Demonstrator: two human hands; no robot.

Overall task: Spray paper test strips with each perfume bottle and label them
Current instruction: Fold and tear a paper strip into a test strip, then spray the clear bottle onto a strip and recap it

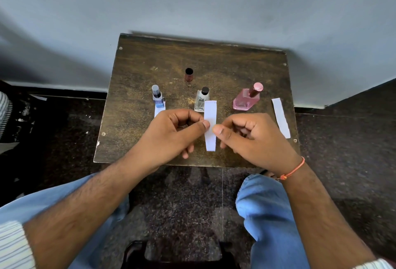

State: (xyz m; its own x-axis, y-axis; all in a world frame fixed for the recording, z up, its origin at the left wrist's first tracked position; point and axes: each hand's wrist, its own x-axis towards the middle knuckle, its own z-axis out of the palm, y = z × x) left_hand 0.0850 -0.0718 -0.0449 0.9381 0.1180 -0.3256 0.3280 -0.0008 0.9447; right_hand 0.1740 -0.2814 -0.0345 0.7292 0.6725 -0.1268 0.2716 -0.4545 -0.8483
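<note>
Both hands, left [171,131] and right [252,133], pinch one unmarked strip [210,126]; bottles capped, spraying and labelling apparently remain.

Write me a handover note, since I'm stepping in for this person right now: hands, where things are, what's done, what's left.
Left hand and right hand both pinch one blank paper strip above the table.
Blue bottle stands on a second strip; clear bottle centre; pink bottle right; loose dark red cap behind.
Third strip lies at the right edge.
No labels visible; whether any strip was sprayed cannot be told.
Left: spray and label the strips.
</note>
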